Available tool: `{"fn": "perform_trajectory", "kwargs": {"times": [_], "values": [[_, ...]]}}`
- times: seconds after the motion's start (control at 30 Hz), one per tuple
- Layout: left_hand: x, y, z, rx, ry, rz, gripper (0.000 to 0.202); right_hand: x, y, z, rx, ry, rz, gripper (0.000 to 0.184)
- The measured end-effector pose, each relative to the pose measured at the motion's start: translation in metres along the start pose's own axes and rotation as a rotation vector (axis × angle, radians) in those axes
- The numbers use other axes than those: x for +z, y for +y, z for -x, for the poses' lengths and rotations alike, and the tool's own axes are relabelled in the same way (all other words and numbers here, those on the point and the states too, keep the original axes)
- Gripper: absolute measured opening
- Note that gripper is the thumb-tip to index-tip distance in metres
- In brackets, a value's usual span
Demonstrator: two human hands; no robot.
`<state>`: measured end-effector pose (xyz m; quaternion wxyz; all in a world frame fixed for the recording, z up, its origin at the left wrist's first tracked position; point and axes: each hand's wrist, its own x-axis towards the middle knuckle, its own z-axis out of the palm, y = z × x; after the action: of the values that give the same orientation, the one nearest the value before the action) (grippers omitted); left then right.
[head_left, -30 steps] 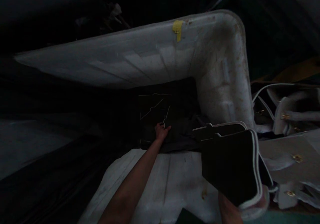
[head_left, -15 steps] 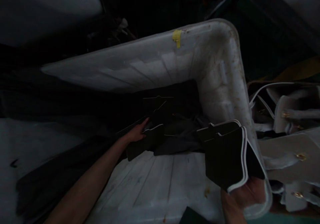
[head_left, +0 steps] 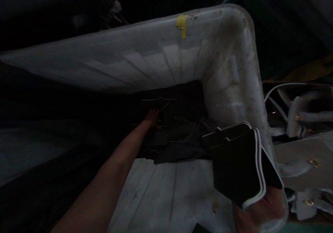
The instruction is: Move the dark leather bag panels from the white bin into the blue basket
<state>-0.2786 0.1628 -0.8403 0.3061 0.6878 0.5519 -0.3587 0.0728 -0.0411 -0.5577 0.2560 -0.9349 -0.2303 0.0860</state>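
Note:
My left hand (head_left: 153,118) reaches down into a deep white plastic bin, its fingers apart over flat dark panels (head_left: 156,137) with thin pale edges. The dimness hides exactly what the fingertips touch. At the bin's near right corner, my right hand (head_left: 262,208) is closed on a few dark panels (head_left: 234,167) with white-trimmed edges, shaped like bag parts. These panels stand tilted above the bin's right rim, covering most of the fingers. Dark grey cloth (head_left: 187,148) lies crumpled on the bin's floor beside the loose panels.
The white bin (head_left: 241,73) surrounds the work with high walls; yellow tape (head_left: 182,25) sticks to its far rim. Outside on the right are several pale handbags (head_left: 299,160) with wrapped handles and gold-coloured fittings. Dark cloth (head_left: 52,188) hangs at the left.
My left hand has moved farther into the bin and let go of the dark panel it held. My right hand keeps its panels, almost unmoved. The view has shifted slightly.

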Motion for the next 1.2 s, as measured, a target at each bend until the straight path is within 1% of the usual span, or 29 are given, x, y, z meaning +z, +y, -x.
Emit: {"fn": "perform_trajectory", "kwargs": {"times": [0.07, 0.1, 0.2, 0.27, 0.33, 0.4, 0.47, 0.53, 0.63, 0.7, 0.73, 0.77, 0.8, 0.87, 0.93, 1.0, 1.07, 1.13, 1.2], "values": [[0.003, 0.001, 0.002, -0.01, 0.003, -0.007, 0.128, 0.0, 0.0, 0.0, -0.009, 0.002, 0.022, 0.039], [0.005, 0.001, 0.005, -0.023, 0.002, -0.012, 0.121, 0.0, 0.0, 0.0, -0.02, 0.0, 0.02, 0.039], [0.007, 0.001, 0.013, -0.047, -0.001, -0.024, 0.089, 0.0, 0.001, -0.001, -0.059, -0.028, -0.002, 0.039], [0.005, -0.001, 0.021, -0.037, 0.003, -0.018, 0.077, 0.001, 0.001, -0.002, -0.082, -0.024, -0.025, 0.039], [0.0, -0.004, 0.032, -0.001, -0.001, 0.005, 0.075, 0.002, 0.003, -0.002, -0.085, -0.009, -0.041, 0.038], [-0.005, -0.009, 0.046, 0.043, -0.036, 0.042, 0.073, 0.002, 0.004, -0.002, -0.084, -0.005, -0.053, 0.037], [-0.008, -0.013, 0.065, 0.084, -0.091, 0.085, 0.072, 0.002, 0.005, -0.002, -0.085, -0.039, -0.061, 0.038], [-0.007, -0.015, 0.085, 0.125, -0.144, 0.123, 0.076, 0.002, 0.004, -0.002, -0.079, -0.08, -0.069, 0.038], [0.007, -0.01, 0.114, 0.166, -0.175, 0.145, 0.094, 0.002, 0.0, -0.003, -0.021, -0.103, -0.105, 0.037], [0.02, -0.003, 0.129, 0.161, -0.149, 0.133, 0.104, 0.002, -0.003, -0.002, 0.01, -0.094, -0.13, 0.034], [0.026, 0.001, 0.136, 0.147, -0.127, 0.119, 0.106, 0.001, -0.003, -0.002, 0.013, -0.086, -0.124, 0.033], [0.032, 0.006, 0.141, 0.127, -0.107, 0.104, 0.104, 0.001, -0.004, -0.002, 0.013, -0.079, -0.111, 0.033], [0.037, 0.011, 0.145, 0.104, -0.09, 0.088, 0.097, 0.001, -0.003, -0.001, 0.012, -0.074, -0.097, 0.034], [0.044, 0.022, 0.148, 0.048, -0.066, 0.059, 0.075, 0.001, -0.002, 0.0, 0.016, -0.081, -0.08, 0.035], [0.047, 0.029, 0.146, 0.003, -0.055, 0.041, 0.055, 0.001, 0.0, 0.001, 0.028, -0.097, -0.089, 0.033], [0.042, 0.03, 0.143, -0.03, -0.057, 0.032, 0.047, 0.001, 0.0, 0.002, 0.035, -0.111, -0.106, 0.03], [0.029, 0.023, 0.145, -0.065, -0.07, 0.026, 0.045, -0.001, -0.002, 0.003, 0.034, -0.127, -0.142, 0.03], [0.009, 0.01, 0.157, -0.098, -0.084, 0.021, 0.041, -0.008, -0.004, 0.005, 0.046, -0.137, -0.184, 0.032], [-0.017, -0.005, 0.178, -0.118, -0.1, 0.018, 0.037, -0.021, -0.006, 0.009, 0.077, -0.158, -0.222, 0.033]]}}
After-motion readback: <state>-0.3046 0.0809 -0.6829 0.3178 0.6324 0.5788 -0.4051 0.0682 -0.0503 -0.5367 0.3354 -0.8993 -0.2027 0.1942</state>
